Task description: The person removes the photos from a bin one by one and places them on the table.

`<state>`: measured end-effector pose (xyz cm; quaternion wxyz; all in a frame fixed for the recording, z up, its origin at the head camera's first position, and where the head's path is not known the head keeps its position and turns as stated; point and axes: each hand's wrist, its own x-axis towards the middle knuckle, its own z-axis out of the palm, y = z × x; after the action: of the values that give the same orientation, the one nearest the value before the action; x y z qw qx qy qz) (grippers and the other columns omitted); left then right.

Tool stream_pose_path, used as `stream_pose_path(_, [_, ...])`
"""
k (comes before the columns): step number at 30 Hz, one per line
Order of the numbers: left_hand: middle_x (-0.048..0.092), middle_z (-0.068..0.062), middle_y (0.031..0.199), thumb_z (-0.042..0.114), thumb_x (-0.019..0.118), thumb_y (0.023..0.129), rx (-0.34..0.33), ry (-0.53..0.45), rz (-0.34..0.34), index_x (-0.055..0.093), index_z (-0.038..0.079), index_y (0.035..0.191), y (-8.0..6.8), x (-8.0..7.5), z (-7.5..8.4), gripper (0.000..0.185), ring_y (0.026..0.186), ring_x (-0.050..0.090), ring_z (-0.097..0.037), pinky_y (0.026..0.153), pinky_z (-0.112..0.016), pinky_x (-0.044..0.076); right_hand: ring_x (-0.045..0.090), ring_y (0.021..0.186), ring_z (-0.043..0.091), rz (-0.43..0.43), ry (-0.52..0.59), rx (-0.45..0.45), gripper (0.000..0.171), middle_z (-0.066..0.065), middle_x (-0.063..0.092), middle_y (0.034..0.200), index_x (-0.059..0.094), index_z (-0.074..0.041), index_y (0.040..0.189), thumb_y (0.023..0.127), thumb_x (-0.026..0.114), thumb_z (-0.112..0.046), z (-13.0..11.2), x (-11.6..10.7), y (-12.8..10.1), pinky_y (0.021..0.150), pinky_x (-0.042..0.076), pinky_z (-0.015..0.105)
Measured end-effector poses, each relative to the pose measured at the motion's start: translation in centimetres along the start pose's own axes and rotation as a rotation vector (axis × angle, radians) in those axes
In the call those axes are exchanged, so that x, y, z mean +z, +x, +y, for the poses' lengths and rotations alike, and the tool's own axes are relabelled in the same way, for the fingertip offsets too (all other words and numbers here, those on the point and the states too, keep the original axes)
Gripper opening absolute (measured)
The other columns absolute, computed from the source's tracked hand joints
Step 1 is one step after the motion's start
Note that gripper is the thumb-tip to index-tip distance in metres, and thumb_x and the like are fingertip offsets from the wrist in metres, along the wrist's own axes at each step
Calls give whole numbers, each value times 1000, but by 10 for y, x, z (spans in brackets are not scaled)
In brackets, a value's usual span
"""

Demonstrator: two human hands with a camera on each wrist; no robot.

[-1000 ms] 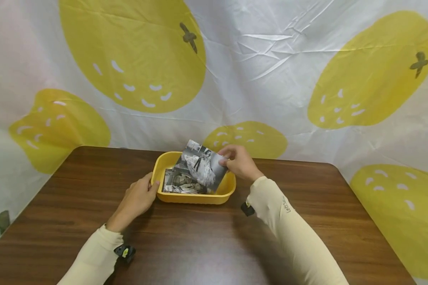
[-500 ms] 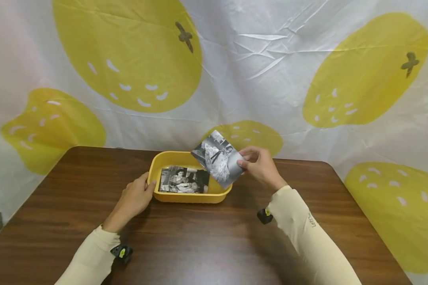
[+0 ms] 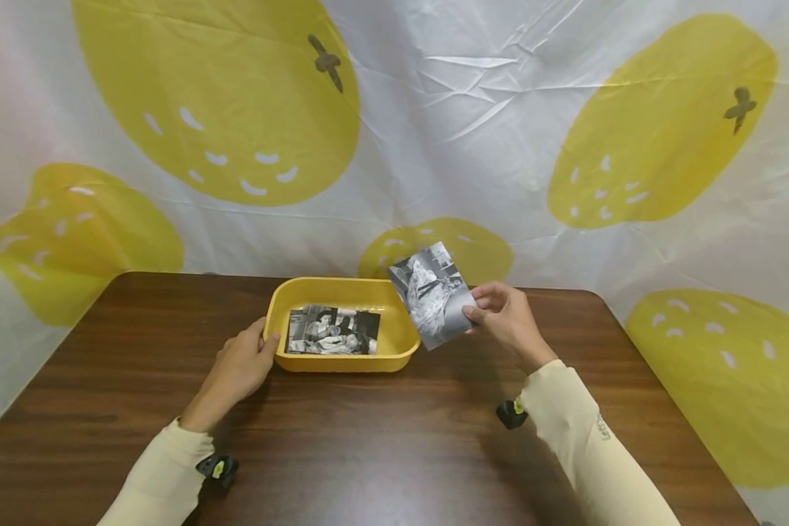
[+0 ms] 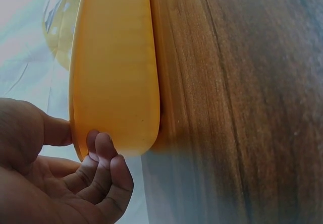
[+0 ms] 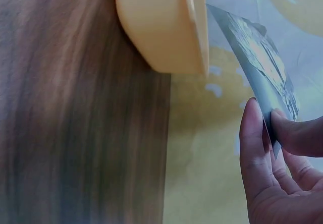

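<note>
Right hand [image 3: 508, 321] pinching 1 glossy black-and-white photo print [image 3: 434, 294] by its lower corner, thumb on the face, fingers behind, print held tilted in the air just past the right end of the shallow yellow oval plastic tray [image 3: 342, 361]. Left hand [image 3: 239, 363] gripping the tray's left rim, thumb over the lip, fingers curled under. More black-and-white photos [image 3: 332, 331] lying flat inside the tray. Risks: thin corner pinch slipping, dropping the print onto the dark wood-grain table [image 3: 381, 453]; thumb pressure smudging or creasing the gloss; the print's edge catching on the rim.
</note>
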<state>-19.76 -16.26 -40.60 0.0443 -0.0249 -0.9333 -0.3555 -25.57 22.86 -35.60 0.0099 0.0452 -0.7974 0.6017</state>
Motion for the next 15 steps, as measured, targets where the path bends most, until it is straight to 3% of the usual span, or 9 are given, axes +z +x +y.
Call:
stream_pose_path(9, [51,-7,77,20,49,106,-17,-9,-13,49,-4,140,-2,0,1,41,74,54,-26,63,-40,42,66,72,16,-70,-71,-6,28,15,66,87,58,13,113,90,71,7,12,-10,-16,64,59,35])
stream_pose_path(15, [53,-9,80,20,48,107,-13,-4,-14,47,-4,143,-1,0,0,44,78,55,-28,67,-45,44,64,75,18,-193,-115,-28,25,13,67,87,63,10,109,86,72,10,17,-6,-31,66,59,48])
